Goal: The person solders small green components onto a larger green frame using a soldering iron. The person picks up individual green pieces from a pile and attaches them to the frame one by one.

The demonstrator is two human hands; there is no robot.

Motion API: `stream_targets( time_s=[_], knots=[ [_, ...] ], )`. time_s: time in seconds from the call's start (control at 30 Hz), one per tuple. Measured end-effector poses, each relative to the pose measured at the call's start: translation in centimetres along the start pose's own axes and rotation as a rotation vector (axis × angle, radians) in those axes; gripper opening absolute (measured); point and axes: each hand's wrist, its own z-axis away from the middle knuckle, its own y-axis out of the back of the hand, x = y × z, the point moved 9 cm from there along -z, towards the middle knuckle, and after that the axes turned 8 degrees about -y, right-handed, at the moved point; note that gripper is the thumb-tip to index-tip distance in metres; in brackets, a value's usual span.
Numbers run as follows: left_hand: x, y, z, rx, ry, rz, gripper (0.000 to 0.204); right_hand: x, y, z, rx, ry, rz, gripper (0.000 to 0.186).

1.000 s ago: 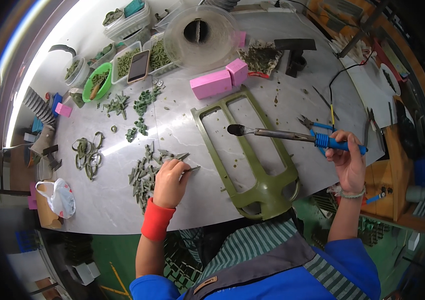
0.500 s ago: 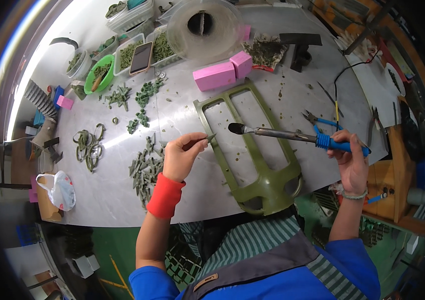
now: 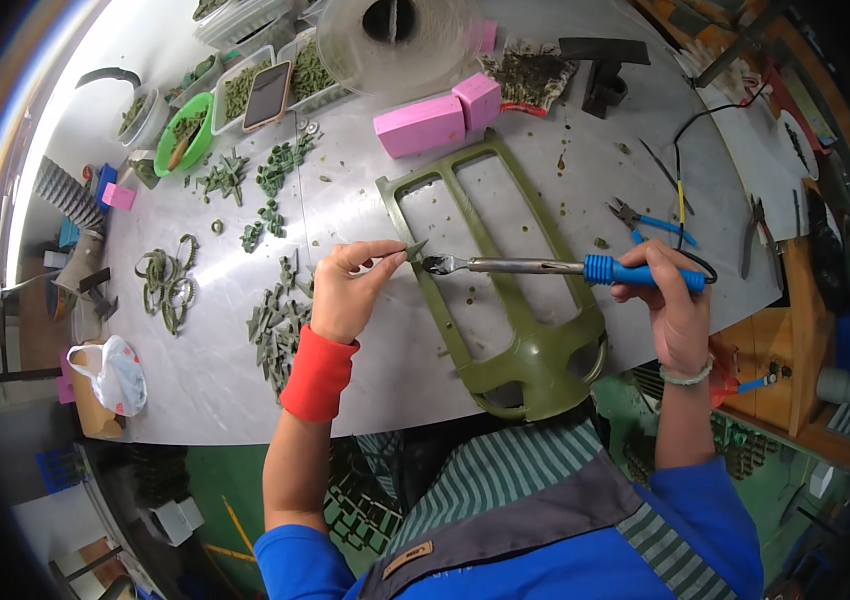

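Note:
My left hand [image 3: 350, 288], with a red wristband, pinches a small pointed dark green piece [image 3: 417, 248] between thumb and fingers. My right hand [image 3: 672, 305] grips the blue handle of an electric soldering iron [image 3: 535, 266], its metal shaft pointing left. The iron's broad blackened tip lies close beside the green piece; whether they touch I cannot tell. Both are over the left rail of an olive-green openwork frame [image 3: 540, 362] lying on the grey table. A pile of flat green pieces [image 3: 277, 335] is just left of my left hand.
Green loops [image 3: 167, 285], more small green pieces [image 3: 223, 178] and a green bowl [image 3: 167, 150] lie left. Pink blocks [image 3: 419, 127], a phone [image 3: 268, 97] and tubs stand at the back. Blue-handled pliers [image 3: 650, 222] and the iron's cable [image 3: 680, 150] are at right.
The iron has moved left, bringing its tip from well right of the green piece to right beside it. My left hand has shifted slightly up and left, still pinching the piece.

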Motion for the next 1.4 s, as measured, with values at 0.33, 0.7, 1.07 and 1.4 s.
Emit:
stream_targets(
  time_s=[0.33,0.7,1.07,1.4],
  knots=[
    [0.1,-0.2,-0.2,-0.042,-0.029,-0.034,0.014,1.3,-2.1,-1.3,-0.015,-0.038,0.013,0.03],
    [0.3,-0.1,-0.3,-0.048,-0.053,-0.113,0.013,0.0,-3.2,-1.3,-0.104,0.086,0.077,0.025],
    [-6.0,7.1,0.7,0.151,0.146,0.031,0.018,-2.1,-0.9,0.3,-0.107,0.08,0.136,0.027],
    [-4.4,6.2,2.4,0.061,-0.141,-0.721,0.013,-2.7,-1.4,0.8,-0.078,0.09,0.124,0.027]
  ],
)
